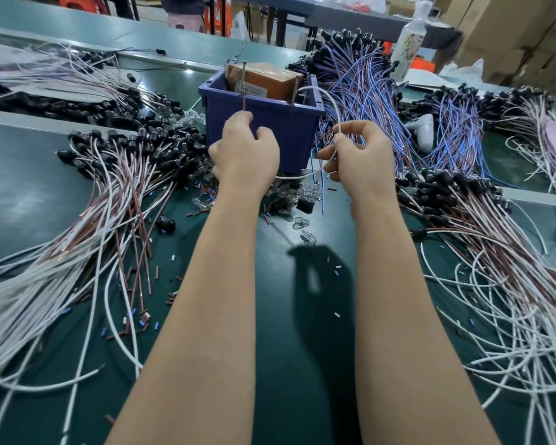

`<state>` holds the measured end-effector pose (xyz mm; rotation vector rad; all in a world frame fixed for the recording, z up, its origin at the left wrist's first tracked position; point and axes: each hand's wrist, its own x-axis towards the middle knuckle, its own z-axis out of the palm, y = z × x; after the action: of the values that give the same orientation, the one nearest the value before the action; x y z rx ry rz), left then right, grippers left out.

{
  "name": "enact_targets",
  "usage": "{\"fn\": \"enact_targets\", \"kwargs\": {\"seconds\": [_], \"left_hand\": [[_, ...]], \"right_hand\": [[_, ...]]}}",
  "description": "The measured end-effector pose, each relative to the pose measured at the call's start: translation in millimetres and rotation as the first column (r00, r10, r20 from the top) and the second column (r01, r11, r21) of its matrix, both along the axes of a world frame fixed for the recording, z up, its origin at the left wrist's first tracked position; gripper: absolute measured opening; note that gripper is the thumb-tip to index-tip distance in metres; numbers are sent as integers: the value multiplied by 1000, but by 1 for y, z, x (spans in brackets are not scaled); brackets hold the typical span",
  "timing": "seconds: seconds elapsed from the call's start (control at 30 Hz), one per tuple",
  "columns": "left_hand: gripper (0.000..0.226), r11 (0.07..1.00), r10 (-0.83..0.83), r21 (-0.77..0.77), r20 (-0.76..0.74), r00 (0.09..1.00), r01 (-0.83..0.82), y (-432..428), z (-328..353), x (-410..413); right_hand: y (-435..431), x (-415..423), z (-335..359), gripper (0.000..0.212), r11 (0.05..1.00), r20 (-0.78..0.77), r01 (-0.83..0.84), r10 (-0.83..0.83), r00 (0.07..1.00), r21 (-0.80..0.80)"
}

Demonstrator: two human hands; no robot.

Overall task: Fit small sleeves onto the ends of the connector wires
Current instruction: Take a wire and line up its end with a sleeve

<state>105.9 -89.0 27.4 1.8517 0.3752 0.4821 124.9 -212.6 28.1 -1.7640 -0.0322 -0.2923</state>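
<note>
1. The left hand (pixel 244 152) is curled, its fingertips pinching a thin upright wire (pixel 244 105), reddish at its lower end, before the blue bin (pixel 270 126) at twelve o'clock.
2. The right hand (pixel 361 155), held apart from the left, pinches a white wire (pixel 337 107) that arcs up to the bin's rim.
3. Small sleeves (pixel 337 314) lie scattered on the green table (pixel 276 239) toward six o'clock. Connector-wire piles spread at nine o'clock (pixel 109 194) and at three o'clock (pixel 495 236).
</note>
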Motion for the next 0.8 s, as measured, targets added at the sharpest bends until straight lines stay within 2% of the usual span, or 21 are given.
{"fn": "enact_targets", "kwargs": {"seconds": [0.1,0.33,0.8], "left_hand": [[51,991,17,136,-53,998,-10,-1,2,1],[60,997,-64,40,4,998,63,-8,-5,8],[55,999,-6,-41,37,999,7,-7,-11,20]], "right_hand": [[1,0,-3,13,1000,-18,-4,4,1000,-15],[5,2,-6,20,997,-76,-46,40,996,-70],[10,-1,-7,15,999,-47,-38,37,998,-18]]}}
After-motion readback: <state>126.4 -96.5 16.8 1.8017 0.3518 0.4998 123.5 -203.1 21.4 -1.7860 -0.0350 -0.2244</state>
